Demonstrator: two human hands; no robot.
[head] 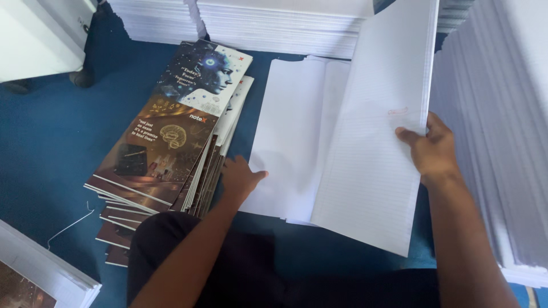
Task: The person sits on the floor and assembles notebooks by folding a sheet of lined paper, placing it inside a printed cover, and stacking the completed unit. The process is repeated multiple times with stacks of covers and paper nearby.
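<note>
My right hand [432, 148] grips the right edge of a thick sheaf of white ruled paper [374, 137], which is lifted and tilted up off the floor. My left hand [240, 178] rests flat, fingers spread, on the near left corner of a flat pile of white sheets [291, 131] lying under the lifted sheaf. Just left of that hand sits a fanned stack of printed notebook covers [171, 137], dark brown and blue with a brain and a robotic head picture.
Everything lies on a blue floor [51, 142]. Tall stacks of white paper stand along the back [279, 25] and the right side [496, 131]. Another paper stack is at the near left corner [40, 274]. A loose string [71, 225] lies beside the covers.
</note>
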